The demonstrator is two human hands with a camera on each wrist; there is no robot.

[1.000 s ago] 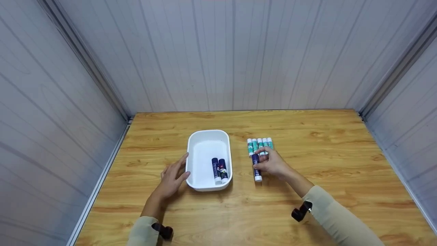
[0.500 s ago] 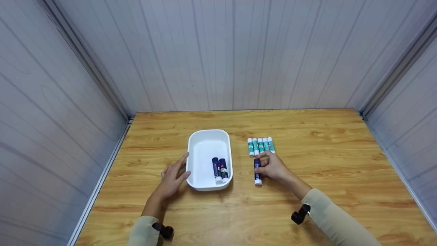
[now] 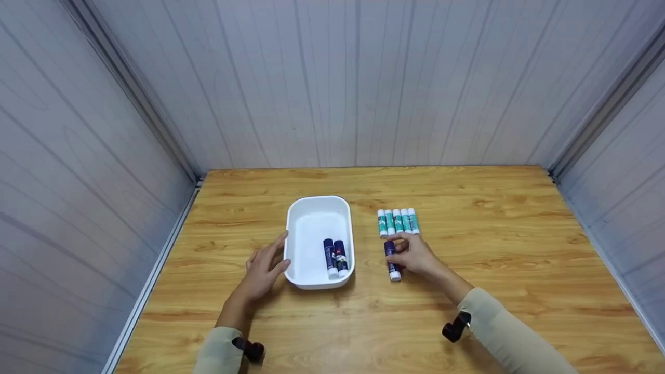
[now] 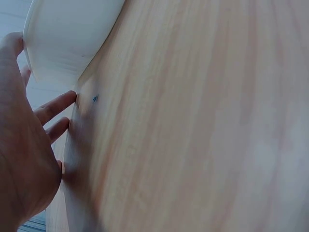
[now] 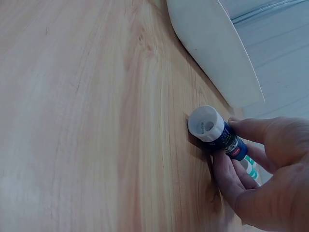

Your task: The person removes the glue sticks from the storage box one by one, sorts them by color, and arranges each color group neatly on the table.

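Blue glue stick (image 3: 391, 259): lies on the wooden table (image 3: 519, 249), just right of the white tray (image 3: 318, 208), white cap toward the person.
Right hand (image 3: 415, 255): fingers and thumb curled round the blue glue stick, pinching its barrel; the right wrist view shows the cap end (image 5: 206, 124) poking out past the fingertips.
Green glue sticks (image 3: 398, 222): five in a row, side by side, right of the tray and just beyond the right hand.
Tray contents: two more blue sticks (image 3: 335, 257) lie side by side in the tray's near right corner.
Left hand (image 3: 264, 270): fingers straight and relaxed, resting against the tray's left wall, gripping nothing.
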